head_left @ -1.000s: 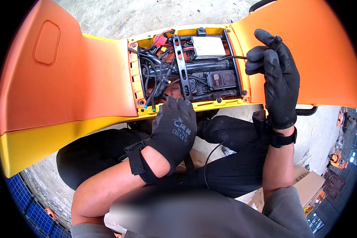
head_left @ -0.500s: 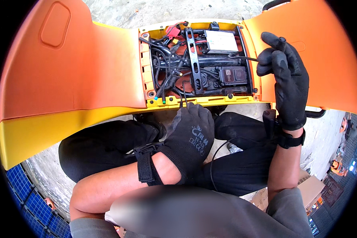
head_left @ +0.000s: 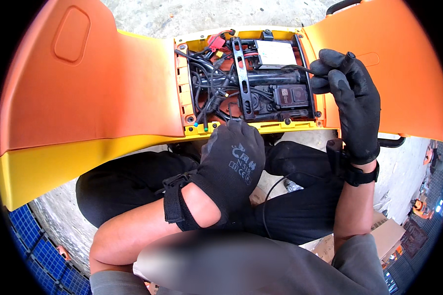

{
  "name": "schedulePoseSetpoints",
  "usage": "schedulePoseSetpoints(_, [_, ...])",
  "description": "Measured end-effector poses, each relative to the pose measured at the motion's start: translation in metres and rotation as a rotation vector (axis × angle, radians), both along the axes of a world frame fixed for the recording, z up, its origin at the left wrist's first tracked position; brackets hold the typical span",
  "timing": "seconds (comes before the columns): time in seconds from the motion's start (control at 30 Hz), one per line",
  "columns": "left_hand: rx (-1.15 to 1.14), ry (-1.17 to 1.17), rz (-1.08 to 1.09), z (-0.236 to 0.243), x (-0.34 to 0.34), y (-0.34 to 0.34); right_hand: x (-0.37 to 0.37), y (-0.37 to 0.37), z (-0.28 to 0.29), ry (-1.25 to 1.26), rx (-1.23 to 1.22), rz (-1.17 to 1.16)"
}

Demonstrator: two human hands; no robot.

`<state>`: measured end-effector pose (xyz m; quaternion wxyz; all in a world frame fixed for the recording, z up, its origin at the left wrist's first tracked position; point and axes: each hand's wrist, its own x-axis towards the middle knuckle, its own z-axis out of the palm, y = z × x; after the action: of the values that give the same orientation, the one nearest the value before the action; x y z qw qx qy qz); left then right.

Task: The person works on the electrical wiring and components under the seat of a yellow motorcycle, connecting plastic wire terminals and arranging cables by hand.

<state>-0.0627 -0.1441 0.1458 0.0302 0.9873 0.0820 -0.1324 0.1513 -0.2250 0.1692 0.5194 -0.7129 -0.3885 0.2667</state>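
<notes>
Head view: my left hand has shifted up over the last half second, its fingertips now overlapping the near yellow rim of the orange-and-yellow body. Less of the thin dark rod or wire shows above them, so I judge that hand is now working closer into the opening. Its fingers are curled with the knuckles up; I cannot tell what they pinch. My right hand still pinches the black cable, which comes out across the opening's right edge; its plug end pokes up past my fingers. Tangled leads and the slotted metal bracket crowd the left hand ahead, and my legs lie below. Around the right hand, above the orange surface, there is more room to move.
</notes>
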Motion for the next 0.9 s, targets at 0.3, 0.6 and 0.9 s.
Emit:
schedulePoseSetpoints(0.3, [-0.124,-0.122,0.264,0.01,0.004,0.056,0.011,-0.006,-0.004,-0.174,-0.083,-0.061])
schedulePoseSetpoints(0.6, [-0.093,-0.11,0.393,-0.033,0.006,0.105,0.011,-0.006,0.005,-0.037,-0.047,-0.13])
schedulePoseSetpoints(0.9, [0.001,-0.249,0.179,-0.032,0.01,0.117,0.015,-0.012,0.002,-0.035,-0.067,-0.15])
